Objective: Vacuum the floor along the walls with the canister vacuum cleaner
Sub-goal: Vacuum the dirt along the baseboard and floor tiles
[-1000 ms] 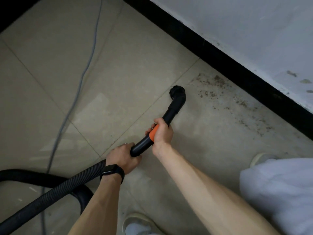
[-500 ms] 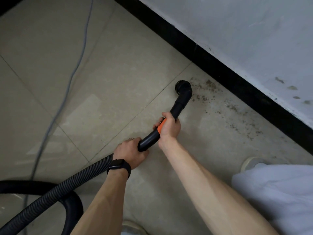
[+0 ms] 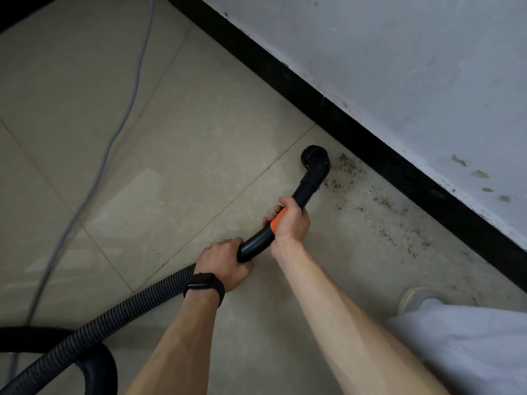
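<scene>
I hold a black vacuum wand (image 3: 306, 191) with an orange band over the beige tile floor (image 3: 176, 143). My right hand (image 3: 291, 220) grips the wand at the orange band. My left hand (image 3: 225, 263), with a black watch at the wrist, grips the lower end where the ribbed hose (image 3: 114, 312) joins. The round brush nozzle (image 3: 313, 159) rests on the floor close to the black baseboard (image 3: 365, 143), at the left edge of a patch of brown dirt (image 3: 379, 201) strewn along the wall.
A grey power cord (image 3: 114, 138) runs across the tiles at left. The hose loops in the lower left corner (image 3: 97, 366). A white wall (image 3: 399, 67) rises above the baseboard. My shoe (image 3: 413, 297) and white trouser leg (image 3: 470, 346) are at lower right.
The brush nozzle has moved right and toward the baseboard, from the open tile up to the edge of the dirt patch. Both hands keep their grips.
</scene>
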Demonstrator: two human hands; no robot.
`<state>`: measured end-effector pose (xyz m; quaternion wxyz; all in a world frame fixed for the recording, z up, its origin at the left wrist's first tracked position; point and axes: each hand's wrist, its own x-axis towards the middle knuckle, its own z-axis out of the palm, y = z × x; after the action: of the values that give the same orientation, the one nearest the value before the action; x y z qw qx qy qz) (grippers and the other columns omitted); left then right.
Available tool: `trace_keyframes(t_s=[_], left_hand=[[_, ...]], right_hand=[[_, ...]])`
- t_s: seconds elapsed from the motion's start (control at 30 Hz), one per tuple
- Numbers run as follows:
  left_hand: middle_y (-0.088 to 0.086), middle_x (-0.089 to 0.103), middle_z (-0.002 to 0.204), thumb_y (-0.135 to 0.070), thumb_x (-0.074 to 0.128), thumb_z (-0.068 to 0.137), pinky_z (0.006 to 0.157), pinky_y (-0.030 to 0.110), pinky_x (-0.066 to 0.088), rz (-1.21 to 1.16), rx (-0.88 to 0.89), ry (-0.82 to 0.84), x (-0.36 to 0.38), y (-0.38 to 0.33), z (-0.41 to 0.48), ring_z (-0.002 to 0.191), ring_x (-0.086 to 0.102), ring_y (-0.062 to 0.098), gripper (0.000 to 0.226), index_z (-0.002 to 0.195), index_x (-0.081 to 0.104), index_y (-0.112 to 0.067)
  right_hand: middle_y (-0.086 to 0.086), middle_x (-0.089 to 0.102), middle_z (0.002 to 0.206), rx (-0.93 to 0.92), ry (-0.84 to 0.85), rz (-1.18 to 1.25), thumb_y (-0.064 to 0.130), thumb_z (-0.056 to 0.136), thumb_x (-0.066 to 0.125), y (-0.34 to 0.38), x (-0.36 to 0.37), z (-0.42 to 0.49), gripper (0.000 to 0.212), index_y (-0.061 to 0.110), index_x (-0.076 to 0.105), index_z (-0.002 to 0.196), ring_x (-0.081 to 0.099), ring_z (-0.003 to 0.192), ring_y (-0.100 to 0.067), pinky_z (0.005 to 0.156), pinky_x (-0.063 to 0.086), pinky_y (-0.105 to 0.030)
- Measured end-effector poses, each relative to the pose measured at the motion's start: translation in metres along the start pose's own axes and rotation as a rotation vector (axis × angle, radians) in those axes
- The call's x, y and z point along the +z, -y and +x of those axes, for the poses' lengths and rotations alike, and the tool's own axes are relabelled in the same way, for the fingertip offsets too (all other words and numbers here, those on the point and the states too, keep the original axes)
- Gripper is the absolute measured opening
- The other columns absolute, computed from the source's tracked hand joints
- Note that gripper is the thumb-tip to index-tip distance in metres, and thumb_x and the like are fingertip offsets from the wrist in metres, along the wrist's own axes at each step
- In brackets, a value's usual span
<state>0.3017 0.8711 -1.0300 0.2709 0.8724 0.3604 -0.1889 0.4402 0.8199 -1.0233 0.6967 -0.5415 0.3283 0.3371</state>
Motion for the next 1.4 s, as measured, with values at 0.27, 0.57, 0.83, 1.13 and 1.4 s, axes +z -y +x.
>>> trace_keyframes(t_s=[0.27,0.57,0.83,1.13,1.4], left_hand=[[-0.010,0.052,0.075,-0.043,0.059,0.078,0.055,0.028,0.038,-0.016,0.001,0.015,-0.001,-0.015,0.014,0.066,0.053,0.015,0.018,0.087,0.046,-0.034],[-0.004,0.060,0.068,-0.042,0.059,0.072,0.050,0.027,0.037,-0.180,-0.046,0.051,-0.008,-0.034,0.030,0.060,0.057,0.018,0.016,0.081,0.052,-0.030],[-0.002,0.063,0.067,-0.044,0.056,0.064,0.051,0.027,0.044,-0.350,-0.107,0.009,-0.012,-0.046,0.045,0.060,0.060,0.019,0.019,0.078,0.054,-0.031],[-0.001,0.065,0.063,-0.040,0.064,0.051,0.043,0.021,0.040,-0.534,-0.229,-0.009,-0.039,-0.031,0.060,0.054,0.062,0.017,0.028,0.075,0.064,-0.025],[-0.002,0.064,0.058,-0.040,0.064,0.050,0.046,0.025,0.045,-0.481,-0.188,0.033,-0.030,-0.032,0.057,0.053,0.061,0.018,0.025,0.068,0.063,-0.022]], right_hand=[[0.000,0.053,0.058,-0.020,0.004,-0.010,0.008,0.084,0.065,0.017,0.002,0.013,0.014,0.008,0.058,0.096,0.046,0.043,-0.016,0.045,0.045,-0.028],[-0.002,0.053,0.068,-0.056,0.027,-0.105,0.014,0.089,0.069,0.039,0.016,0.030,0.016,0.009,0.058,0.100,0.050,0.042,-0.014,0.045,0.047,-0.027],[-0.004,0.056,0.075,-0.062,0.153,-0.165,0.015,0.091,0.074,0.056,0.035,0.043,0.030,0.007,0.056,0.115,0.055,0.047,-0.013,0.049,0.051,-0.029],[-0.007,0.056,0.076,-0.054,0.251,-0.266,0.011,0.093,0.072,0.062,0.083,0.044,0.029,0.010,0.046,0.107,0.054,0.045,-0.014,0.044,0.048,-0.026],[-0.007,0.055,0.074,-0.098,0.178,-0.264,0.012,0.092,0.071,0.056,0.070,0.047,0.027,0.015,0.045,0.096,0.054,0.041,-0.012,0.043,0.047,-0.026]])
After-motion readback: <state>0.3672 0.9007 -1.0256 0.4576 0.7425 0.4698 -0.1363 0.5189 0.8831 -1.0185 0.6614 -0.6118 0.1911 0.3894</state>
